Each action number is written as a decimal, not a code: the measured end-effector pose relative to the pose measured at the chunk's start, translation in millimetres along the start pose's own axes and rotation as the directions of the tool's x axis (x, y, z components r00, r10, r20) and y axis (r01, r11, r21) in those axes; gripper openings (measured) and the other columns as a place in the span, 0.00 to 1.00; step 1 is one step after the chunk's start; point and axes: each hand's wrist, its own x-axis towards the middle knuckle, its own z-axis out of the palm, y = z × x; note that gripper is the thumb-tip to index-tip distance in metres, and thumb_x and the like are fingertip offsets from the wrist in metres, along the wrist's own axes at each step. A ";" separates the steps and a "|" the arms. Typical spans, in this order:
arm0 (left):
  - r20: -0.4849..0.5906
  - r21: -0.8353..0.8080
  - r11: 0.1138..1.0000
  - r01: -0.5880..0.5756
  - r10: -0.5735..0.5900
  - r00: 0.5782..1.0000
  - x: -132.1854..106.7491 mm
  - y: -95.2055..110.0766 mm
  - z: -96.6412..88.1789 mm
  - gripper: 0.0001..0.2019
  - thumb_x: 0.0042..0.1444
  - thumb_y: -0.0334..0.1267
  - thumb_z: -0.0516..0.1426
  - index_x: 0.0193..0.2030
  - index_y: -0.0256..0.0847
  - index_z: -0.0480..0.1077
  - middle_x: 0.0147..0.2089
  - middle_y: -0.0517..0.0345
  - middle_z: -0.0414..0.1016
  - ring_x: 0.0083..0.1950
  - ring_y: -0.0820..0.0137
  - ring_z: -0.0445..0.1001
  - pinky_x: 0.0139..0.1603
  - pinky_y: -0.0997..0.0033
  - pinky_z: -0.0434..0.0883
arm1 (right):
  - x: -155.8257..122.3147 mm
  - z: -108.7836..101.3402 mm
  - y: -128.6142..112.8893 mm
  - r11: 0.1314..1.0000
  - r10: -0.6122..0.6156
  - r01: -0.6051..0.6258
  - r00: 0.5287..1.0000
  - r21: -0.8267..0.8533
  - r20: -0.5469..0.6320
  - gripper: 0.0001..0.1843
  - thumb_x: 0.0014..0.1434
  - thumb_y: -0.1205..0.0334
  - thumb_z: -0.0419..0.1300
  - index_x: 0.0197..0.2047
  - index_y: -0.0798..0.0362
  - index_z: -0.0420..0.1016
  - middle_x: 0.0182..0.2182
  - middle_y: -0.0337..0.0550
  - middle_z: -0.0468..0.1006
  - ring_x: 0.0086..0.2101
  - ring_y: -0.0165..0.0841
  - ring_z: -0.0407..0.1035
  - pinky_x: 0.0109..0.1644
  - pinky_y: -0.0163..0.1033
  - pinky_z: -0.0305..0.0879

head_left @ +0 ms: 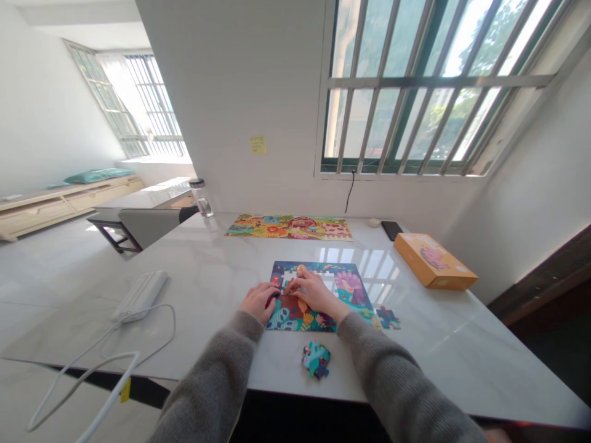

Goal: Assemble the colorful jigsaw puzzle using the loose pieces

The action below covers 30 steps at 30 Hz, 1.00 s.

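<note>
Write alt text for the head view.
Left hand and right hand touch a partly filled puzzle on a white table; loose pieces lie nearby. A farm picture lies beyond, an orange box to the right.

Nearer puzzle (349, 287) partly hidden, sticky note (258, 145) unreadable

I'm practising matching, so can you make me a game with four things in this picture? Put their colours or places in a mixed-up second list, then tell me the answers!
Things:
1. Box
2. Puzzle with gaps
3. Sticky note
4. Bottle

Colours or places:
A. Yellow, stuck on the wall
B. See-through, with a dark lid
C. Under the left hand and right hand
D. Orange, on the right side of the table

Right pairs: 1-D, 2-C, 3-A, 4-B.
</note>
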 end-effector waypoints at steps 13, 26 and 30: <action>0.043 0.016 1.000 0.011 -0.011 0.999 -1.5 5.9 -4.1 0.16 0.59 0.33 0.53 0.52 0.46 0.74 0.57 0.53 0.75 0.60 0.58 0.70 0.58 0.54 0.67 | 0.8 10.4 3.4 0.998 -0.020 0.020 1.000 -0.062 0.007 0.15 0.64 0.70 0.60 0.49 0.42 0.80 0.49 0.44 0.70 0.51 0.40 0.64 0.59 0.50 0.58; 0.095 0.054 0.998 -0.015 0.009 0.995 -2.7 5.7 -5.6 0.19 0.62 0.34 0.53 0.57 0.49 0.73 0.63 0.57 0.73 0.62 0.59 0.67 0.60 0.55 0.65 | -3.2 14.7 0.9 0.990 -0.066 0.069 0.997 -0.123 0.027 0.14 0.66 0.68 0.57 0.51 0.45 0.79 0.51 0.45 0.75 0.51 0.40 0.64 0.59 0.49 0.59; 0.124 0.051 0.998 -0.047 0.040 0.991 -3.5 5.5 -4.4 0.19 0.63 0.36 0.53 0.60 0.52 0.72 0.64 0.61 0.72 0.63 0.58 0.65 0.62 0.53 0.63 | -6.5 15.8 -0.1 0.992 -0.106 0.109 0.993 -0.057 0.044 0.17 0.66 0.71 0.55 0.54 0.48 0.77 0.55 0.45 0.76 0.54 0.39 0.65 0.61 0.48 0.60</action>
